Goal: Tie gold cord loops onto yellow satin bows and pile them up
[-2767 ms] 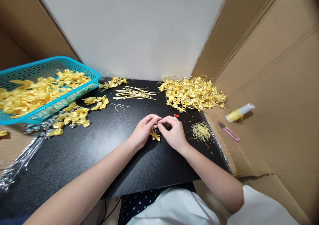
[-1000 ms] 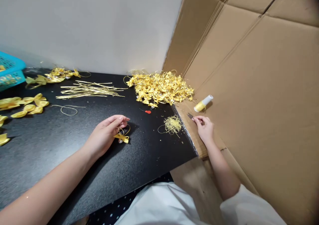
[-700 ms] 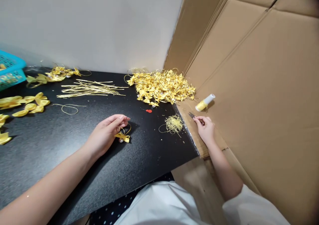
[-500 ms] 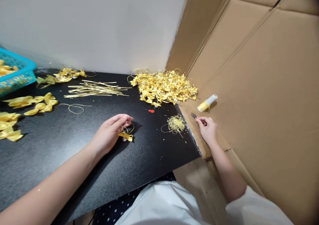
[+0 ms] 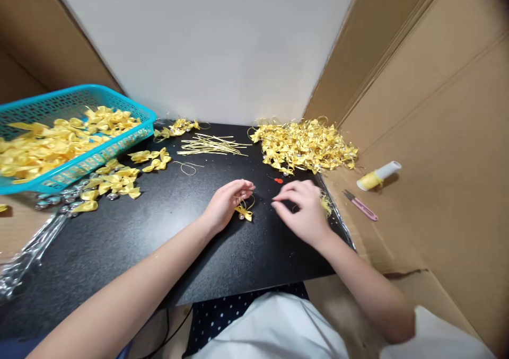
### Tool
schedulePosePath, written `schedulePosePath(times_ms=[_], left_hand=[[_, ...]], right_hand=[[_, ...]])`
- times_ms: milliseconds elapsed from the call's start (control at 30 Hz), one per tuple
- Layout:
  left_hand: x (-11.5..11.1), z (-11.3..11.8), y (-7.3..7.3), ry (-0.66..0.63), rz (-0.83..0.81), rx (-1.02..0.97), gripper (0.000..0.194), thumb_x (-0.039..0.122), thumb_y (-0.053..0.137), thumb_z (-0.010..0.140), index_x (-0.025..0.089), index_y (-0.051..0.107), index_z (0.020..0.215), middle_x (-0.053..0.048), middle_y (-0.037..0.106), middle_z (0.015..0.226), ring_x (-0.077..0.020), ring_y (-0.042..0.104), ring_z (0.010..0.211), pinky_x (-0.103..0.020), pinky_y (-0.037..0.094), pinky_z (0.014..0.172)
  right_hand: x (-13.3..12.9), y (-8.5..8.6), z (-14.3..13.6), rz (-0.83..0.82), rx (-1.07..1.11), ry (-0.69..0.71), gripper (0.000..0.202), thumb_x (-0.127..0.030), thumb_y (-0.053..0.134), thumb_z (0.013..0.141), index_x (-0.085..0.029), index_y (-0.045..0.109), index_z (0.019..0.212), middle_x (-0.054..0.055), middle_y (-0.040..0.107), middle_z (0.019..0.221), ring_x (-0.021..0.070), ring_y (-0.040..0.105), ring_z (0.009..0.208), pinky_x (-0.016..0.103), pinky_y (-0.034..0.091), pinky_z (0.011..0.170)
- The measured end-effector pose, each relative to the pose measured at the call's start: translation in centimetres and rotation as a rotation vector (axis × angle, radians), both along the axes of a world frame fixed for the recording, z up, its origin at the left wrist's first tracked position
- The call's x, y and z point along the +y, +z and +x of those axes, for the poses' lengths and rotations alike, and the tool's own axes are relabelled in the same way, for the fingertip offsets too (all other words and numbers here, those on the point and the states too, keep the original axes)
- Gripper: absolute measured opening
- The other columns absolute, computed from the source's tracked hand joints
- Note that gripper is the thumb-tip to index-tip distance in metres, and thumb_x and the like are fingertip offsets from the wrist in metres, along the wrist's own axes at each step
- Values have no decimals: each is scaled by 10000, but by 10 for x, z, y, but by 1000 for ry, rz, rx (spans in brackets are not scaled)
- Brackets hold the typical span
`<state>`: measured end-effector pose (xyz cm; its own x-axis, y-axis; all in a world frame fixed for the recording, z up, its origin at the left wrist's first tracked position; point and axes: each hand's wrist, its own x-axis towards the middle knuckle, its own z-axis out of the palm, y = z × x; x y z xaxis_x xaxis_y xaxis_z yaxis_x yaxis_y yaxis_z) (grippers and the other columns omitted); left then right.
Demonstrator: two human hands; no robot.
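Note:
Near the middle of the black table (image 5: 159,247), my left hand (image 5: 230,202) is closed on the cord loop of a small yellow bow (image 5: 244,213), which hangs below the fingers with a little bell. My right hand (image 5: 300,208) is over the table to the right, slightly blurred, thumb and fingers curved toward each other with a gap and nothing seen between them. Pink-handled thread snips (image 5: 363,208) lie on the cardboard at the right. Behind my right hand, a tangle of yellow thread (image 5: 326,205) is partly hidden.
A blue basket (image 5: 153,117) of yellow bows stands at the left, with loose bows (image 5: 119,181) and bells beside it. Gold cords (image 5: 210,146) and a large bow pile (image 5: 306,147) lie at the back. A thread spool (image 5: 377,176) and cardboard walls are on the right.
My right hand has let go of the snips and moved left, toward my left hand. My left hand still holds the bow's loop. The view has turned left, showing more of the basket.

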<state>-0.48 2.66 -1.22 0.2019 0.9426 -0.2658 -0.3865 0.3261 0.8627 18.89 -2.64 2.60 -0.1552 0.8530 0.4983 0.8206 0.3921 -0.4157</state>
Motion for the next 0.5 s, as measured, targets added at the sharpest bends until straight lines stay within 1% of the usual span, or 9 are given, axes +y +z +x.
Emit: schedulePosePath(times_ms=[33,67,167,267,367,433,500], left_hand=[[0,-1,1,-7,-12,-31,314,448,718,672,156,717,788,-79,718,878,-195,625,845,-307,469,824],[0,-1,1,-18,-26,-63,347,475,679,703,156,725,830,-87,722,905,-206,629,866,-316,473,828],[1,-3,1,-51,-64,-137,433,517,585,770,143,728,934,-106,721,998,-222,637,891,-316,488,790],[0,-4,1,-41,-102,-186,455,512,544,807,138,706,1007,-97,713,1012,-207,639,838,-298,494,729],[0,-4,2,3,-124,-215,448,505,533,824,151,662,1066,-60,700,896,-190,634,788,-291,497,724],[0,-4,3,22,-133,-224,434,497,534,830,155,635,1076,-44,686,841,-182,631,756,-291,498,722],[0,-3,2,28,-135,-232,417,487,531,836,150,621,1065,-46,685,842,-175,633,738,-293,500,724]], right_hand=[[6,-2,-18,-73,-27,52,37,-279,722,779,-254,707,757,4,696,873,208,572,908,378,344,807],[11,-5,-32,-113,-45,92,37,-285,729,777,-254,709,780,1,691,895,206,559,922,373,329,803],[25,-14,-57,-137,-98,153,88,-318,728,789,-250,706,840,9,672,974,202,526,932,367,300,797],[34,-17,-65,-118,-148,154,105,-336,728,794,-239,696,817,22,654,984,209,503,936,368,280,787],[38,-18,-68,-126,-181,133,111,-324,734,789,-224,684,782,27,643,963,214,490,939,372,268,784],[41,-19,-69,-136,-191,141,81,-287,708,811,-222,687,767,27,644,950,211,487,939,372,263,781],[42,-19,-68,-145,-171,162,84,-242,675,834,-229,700,755,20,649,940,203,491,937,369,265,783]])
